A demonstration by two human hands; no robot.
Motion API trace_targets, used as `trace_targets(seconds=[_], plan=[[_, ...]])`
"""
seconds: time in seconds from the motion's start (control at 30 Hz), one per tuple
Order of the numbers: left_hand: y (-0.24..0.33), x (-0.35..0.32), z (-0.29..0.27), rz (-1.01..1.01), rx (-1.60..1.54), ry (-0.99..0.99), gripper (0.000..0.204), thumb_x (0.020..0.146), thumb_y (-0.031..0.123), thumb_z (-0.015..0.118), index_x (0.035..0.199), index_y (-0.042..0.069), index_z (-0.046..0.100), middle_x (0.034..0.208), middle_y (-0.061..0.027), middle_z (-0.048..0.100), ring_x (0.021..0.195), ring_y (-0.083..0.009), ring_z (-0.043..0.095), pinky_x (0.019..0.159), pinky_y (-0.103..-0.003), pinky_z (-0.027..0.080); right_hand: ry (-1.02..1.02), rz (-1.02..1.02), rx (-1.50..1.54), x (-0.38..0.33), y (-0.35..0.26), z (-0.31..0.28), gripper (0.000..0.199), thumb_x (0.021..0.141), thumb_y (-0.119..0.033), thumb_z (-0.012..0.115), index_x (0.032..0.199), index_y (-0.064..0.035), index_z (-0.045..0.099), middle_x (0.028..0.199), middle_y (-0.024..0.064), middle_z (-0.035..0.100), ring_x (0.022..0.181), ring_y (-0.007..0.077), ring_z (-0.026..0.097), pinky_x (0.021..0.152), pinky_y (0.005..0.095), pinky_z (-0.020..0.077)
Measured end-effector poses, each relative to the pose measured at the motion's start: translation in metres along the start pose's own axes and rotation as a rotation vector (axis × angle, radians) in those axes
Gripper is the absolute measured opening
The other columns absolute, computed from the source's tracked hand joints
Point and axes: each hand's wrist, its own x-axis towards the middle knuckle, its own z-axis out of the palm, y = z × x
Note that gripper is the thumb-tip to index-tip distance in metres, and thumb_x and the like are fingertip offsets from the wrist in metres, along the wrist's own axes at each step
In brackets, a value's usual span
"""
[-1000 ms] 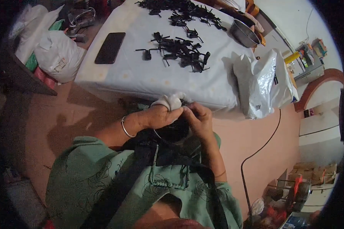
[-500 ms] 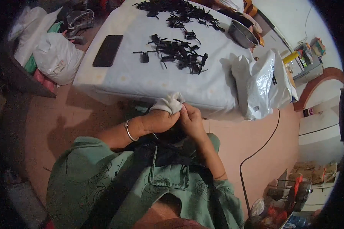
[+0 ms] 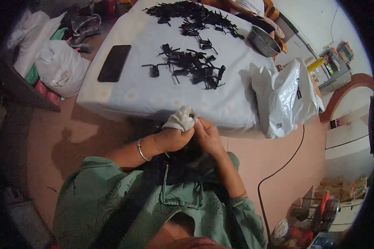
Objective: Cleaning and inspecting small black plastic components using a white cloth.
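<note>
My left hand (image 3: pixel 173 138) is closed around a bunched white cloth (image 3: pixel 181 119) just off the table's near edge. A small dark piece (image 3: pixel 191 115) shows in the folds at the cloth's upper right. My right hand (image 3: pixel 207 135) is pinched against that side of the cloth; what lies between its fingertips is too small to make out. Beyond my hands, a loose cluster of black plastic parts with thin prongs (image 3: pixel 195 66) lies on the white-covered table (image 3: pixel 149 93). A larger pile of similar black parts (image 3: pixel 199 14) spreads over the far end.
A black phone (image 3: pixel 114 63) lies at the table's left. On the right are a metal bowl (image 3: pixel 262 41) and a white plastic bag (image 3: pixel 278 99). Full white sacks (image 3: pixel 64 68) stand to the left. A black cable (image 3: pixel 280 166) runs across the floor at right. Another person sits at the far right corner.
The cloth and both hands have shifted slightly down in the picture, and the table contents have too. The dark piece in the cloth shows more plainly now.
</note>
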Motion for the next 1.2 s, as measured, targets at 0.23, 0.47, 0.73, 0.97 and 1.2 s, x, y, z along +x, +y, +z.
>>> trace_targets(seconds=[0.23,0.47,0.73,0.97,1.2], plan=[[0.017,0.027,-0.015,-0.156,0.022,-0.439,0.028,0.073,0.010,0.054,0.099,-0.001,0.055,0.097,-0.0174,0.055,0.086,-0.0331,0.054,0.075,-0.038,0.044,0.380,-0.062,-0.925,0.060,-0.013,-0.075,0.025,0.079,-0.021,0.058,0.099,-0.0057,0.056,0.071,0.0205,0.058,0.067,0.0307,0.058,0.063,0.0361,0.0451],[0.005,0.033,-0.016,-0.084,0.126,-0.260,0.023,0.076,0.011,0.056,0.097,0.002,0.056,0.086,-0.0155,0.057,0.074,-0.0307,0.056,0.067,-0.036,0.047,0.123,-0.128,-1.072,0.075,-0.001,-0.088,0.018,0.077,-0.015,0.054,0.093,-0.0074,0.057,0.081,0.0189,0.060,0.074,0.0368,0.057,0.061,0.0426,0.0456],[-0.002,0.049,-0.008,-0.314,-0.039,-0.056,0.027,0.076,0.018,0.056,0.097,0.001,0.053,0.082,-0.0202,0.055,0.075,-0.0378,0.053,0.069,-0.038,0.044,-0.047,-0.573,-1.244,0.019,-0.020,-0.045,0.007,0.074,-0.009,0.054,0.081,-0.0082,0.057,0.064,0.0105,0.054,0.058,0.0291,0.056,0.049,0.0373,0.0436],[-0.003,0.049,-0.017,-0.337,-0.159,-0.186,0.033,0.079,0.013,0.058,0.108,0.001,0.048,0.086,-0.0056,0.058,0.078,-0.0139,0.052,0.072,-0.029,0.044,0.035,-0.616,-0.693,0.012,-0.032,-0.039,0.012,0.071,-0.007,0.066,0.078,-0.0069,0.055,0.059,0.0050,0.049,0.048,0.0190,0.048,0.043,0.0300,0.0380],[0.001,0.035,-0.018,-0.289,-0.307,-0.278,0.024,0.078,0.009,0.054,0.100,0.001,0.052,0.081,-0.0070,0.056,0.071,-0.0137,0.053,0.063,-0.027,0.045,0.315,-0.292,-0.251,0.012,-0.023,-0.014,0.016,0.077,-0.011,0.066,0.074,-0.0040,0.052,0.057,0.0083,0.047,0.049,0.0137,0.042,0.048,0.0241,0.0373]])
